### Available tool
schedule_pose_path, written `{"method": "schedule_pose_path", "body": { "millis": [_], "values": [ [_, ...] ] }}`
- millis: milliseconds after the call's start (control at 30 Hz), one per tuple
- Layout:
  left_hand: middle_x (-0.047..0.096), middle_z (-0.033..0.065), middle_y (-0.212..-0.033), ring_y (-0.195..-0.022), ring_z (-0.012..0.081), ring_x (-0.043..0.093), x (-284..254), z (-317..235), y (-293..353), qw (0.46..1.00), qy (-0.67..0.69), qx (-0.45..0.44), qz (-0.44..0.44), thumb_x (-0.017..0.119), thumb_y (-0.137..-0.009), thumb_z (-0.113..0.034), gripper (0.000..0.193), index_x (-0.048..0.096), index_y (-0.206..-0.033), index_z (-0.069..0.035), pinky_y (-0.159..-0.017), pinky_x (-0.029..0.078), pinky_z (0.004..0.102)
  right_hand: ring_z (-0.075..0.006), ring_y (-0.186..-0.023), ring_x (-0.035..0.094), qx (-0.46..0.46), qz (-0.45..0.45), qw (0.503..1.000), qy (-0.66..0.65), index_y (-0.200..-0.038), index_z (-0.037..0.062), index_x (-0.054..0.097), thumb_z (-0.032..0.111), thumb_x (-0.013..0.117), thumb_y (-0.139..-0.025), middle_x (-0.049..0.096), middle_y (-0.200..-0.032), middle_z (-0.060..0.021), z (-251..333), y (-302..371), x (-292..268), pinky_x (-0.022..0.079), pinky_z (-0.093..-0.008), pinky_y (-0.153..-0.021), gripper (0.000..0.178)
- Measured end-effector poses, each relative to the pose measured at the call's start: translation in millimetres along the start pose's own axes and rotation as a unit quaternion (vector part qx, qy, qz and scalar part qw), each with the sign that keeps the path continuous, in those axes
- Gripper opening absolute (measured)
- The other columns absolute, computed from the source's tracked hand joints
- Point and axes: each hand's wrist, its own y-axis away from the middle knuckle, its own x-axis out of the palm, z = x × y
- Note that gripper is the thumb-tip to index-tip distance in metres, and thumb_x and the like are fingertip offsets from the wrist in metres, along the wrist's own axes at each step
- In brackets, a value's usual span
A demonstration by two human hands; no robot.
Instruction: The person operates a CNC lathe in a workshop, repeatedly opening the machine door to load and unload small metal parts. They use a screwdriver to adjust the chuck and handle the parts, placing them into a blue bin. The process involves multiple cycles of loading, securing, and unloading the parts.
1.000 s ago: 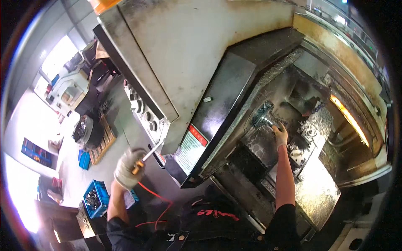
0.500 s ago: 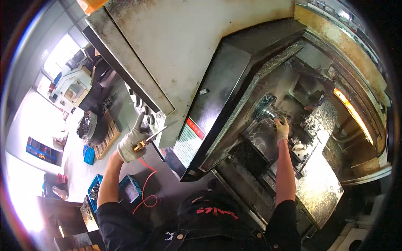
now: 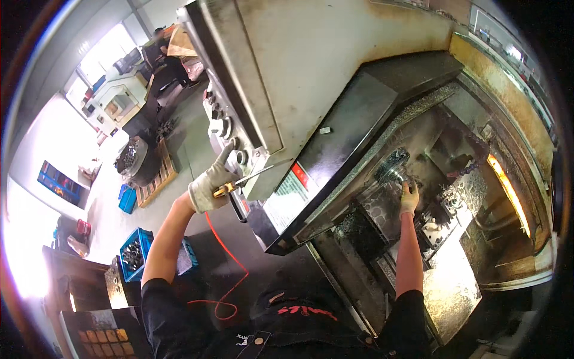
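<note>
My left hand (image 3: 210, 184), in a pale work glove, is closed round an air blow gun (image 3: 223, 189) with a yellow body and a long thin metal nozzle. Its index finger reaches up to the buttons and knobs of the machine's control panel (image 3: 222, 127), touching or almost touching one. Inside the lathe my gloved right hand (image 3: 409, 199) closes its fingers on a round metal workpiece (image 3: 402, 177) at the chuck (image 3: 391, 163). The fingers partly cover the workpiece.
A red hose (image 3: 230, 254) hangs below my left hand and loops on the floor. Blue crates (image 3: 136, 254) with metal parts stand at lower left. The dark machine door (image 3: 335, 137) lies between my arms. A person (image 3: 173, 60) is at the far left back.
The view has shifted, so the machine sits further right and lower. My left index finger is still at the panel with the blow gun held. My right hand stays at the chuck.
</note>
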Motion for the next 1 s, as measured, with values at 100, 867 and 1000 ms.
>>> {"method": "schedule_pose_path", "body": {
  "millis": [100,867,1000],
  "values": [
    [0.048,0.0158,-0.108,-0.074,0.0201,0.055,-1.7,10.5,-9.6,0.995,-0.071,0.058,0.031,0.055,-0.055,0.003,0.039,0.061,-0.093,-0.002,-0.076,0.048,0.0297,-0.0235,-0.117,0.048,-0.009,0.043,0.997,0.056,-0.132,0.0002,0.044,0.030,0.068,-0.082,0.050,-0.130,-0.0169,-4.4,-18.2,-21.1,0.038,-0.0332,-0.095,0.062],
    [0.027,0.0220,-0.145,-0.111,0.0348,0.053,28.6,-6.2,15.6,0.995,-0.029,0.070,-0.072,0.053,-0.055,0.005,0.038,0.060,-0.091,-0.003,-0.081,0.048,0.0355,-0.0103,-0.067,0.057,0.097,0.381,0.914,-0.103,-0.126,0.0002,0.042,0.029,0.065,-0.084,0.062,-0.080,-0.0062,142.1,424.6,127.2,0.044,-0.0247,-0.055,0.056],
    [0.028,0.0176,-0.145,-0.110,0.0343,0.053,40.3,6.5,23.0,0.987,0.021,0.116,-0.113,0.052,-0.055,0.004,0.047,0.058,-0.102,-0.003,-0.083,0.047,0.0357,-0.0117,-0.065,0.058,0.087,0.333,0.930,-0.131,-0.118,-0.0036,0.045,0.030,0.069,-0.079,0.060,-0.076,-0.0058,121.9,426.7,147.9,0.044,-0.0252,-0.054,0.057]
  ]
}}
